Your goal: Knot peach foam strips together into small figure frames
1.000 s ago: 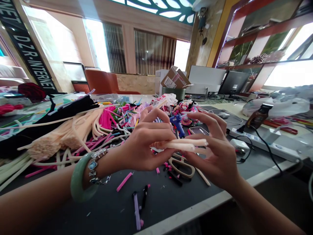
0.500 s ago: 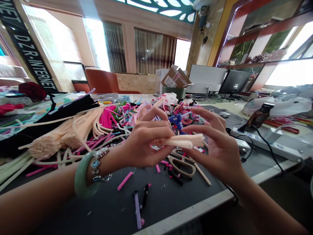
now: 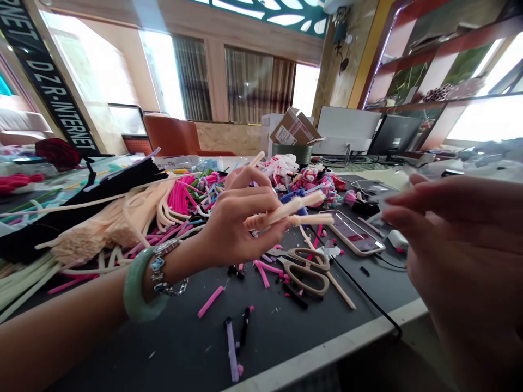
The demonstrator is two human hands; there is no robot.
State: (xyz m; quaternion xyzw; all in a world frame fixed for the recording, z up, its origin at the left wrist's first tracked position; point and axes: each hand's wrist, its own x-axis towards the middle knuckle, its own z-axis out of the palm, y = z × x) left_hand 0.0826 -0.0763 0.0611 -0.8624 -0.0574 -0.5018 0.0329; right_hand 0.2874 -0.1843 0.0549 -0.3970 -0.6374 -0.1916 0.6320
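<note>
My left hand (image 3: 245, 218) is closed, pinching a small bundle of cream pipe cleaners (image 3: 316, 219) between thumb and fingers. Their ends stick out to the right, and one end rises above the knuckles. My right hand (image 3: 453, 245) is apart from the bundle, large and smeared by motion at the right; whether its fingertips hold anything is not clear. Below the bundle, scissors (image 3: 306, 276) with beige handles lie on the dark mat. A blue glue gun (image 3: 304, 209) is partly hidden behind the bundle.
Peach pipe cleaners (image 3: 118, 223) lie heaped at the left among pink and black ones. A phone (image 3: 357, 234) lies right of the scissors. Short offcuts (image 3: 231, 348) dot the mat. A black cable (image 3: 359, 288) runs to the table's front edge (image 3: 327, 348).
My right hand has left the bundle and moved right, toward the camera, uncovering the phone. My left hand keeps its hold; the pipe cleaner ends now tilt upward and spread apart.
</note>
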